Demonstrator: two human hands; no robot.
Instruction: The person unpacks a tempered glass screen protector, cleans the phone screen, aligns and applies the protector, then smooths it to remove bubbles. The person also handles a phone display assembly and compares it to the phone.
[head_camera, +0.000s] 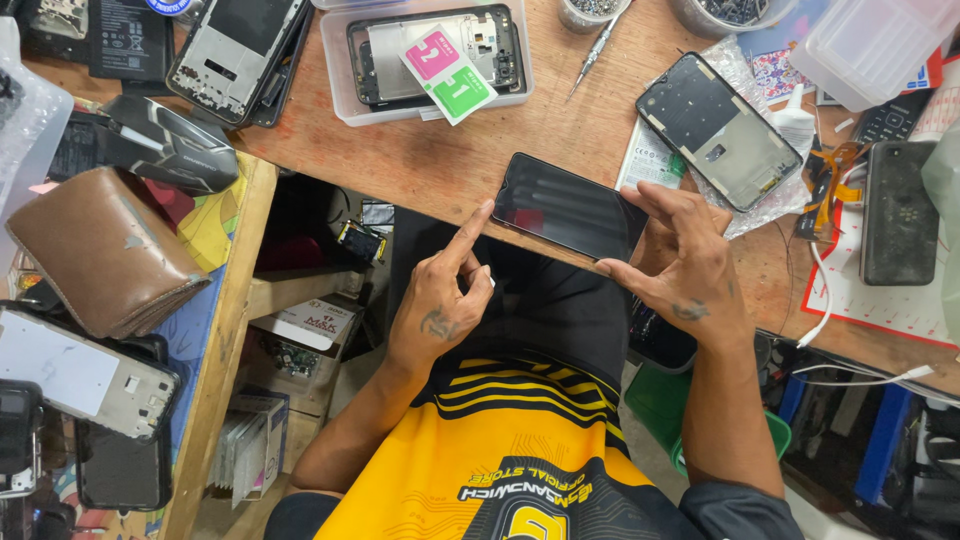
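We hold the black phone (570, 207) at the near edge of the wooden workbench (450, 165), its dark glass face up and lying slantwise, one long side overhanging the bench edge above our lap. Our right hand (685, 270) pinches its right end, thumb under the lower corner and fingers spread over the upper one. Our left hand (440, 295) grips nothing: the index finger is stretched out with its tip touching the phone's left corner, the other fingers curled in.

Just beyond the phone's right end lies an opened phone back (718, 130) on bubble wrap, close to our right fingers. Farther up from the phone sits a clear plastic tray (345, 90) holding a stripped phone frame with pink and green tabbed stickers (450, 72); a screwdriver (592, 55) lies to its right. Well to the phone's right rests another black handset (898, 210) on a red-edged mat. To the phone's left, across a gap, a side table carries a brown wallet (100, 250) and a computer mouse (170, 145).

The glass is glossy and unlit, with faint reflections. Bare wood lies between phone and tray.
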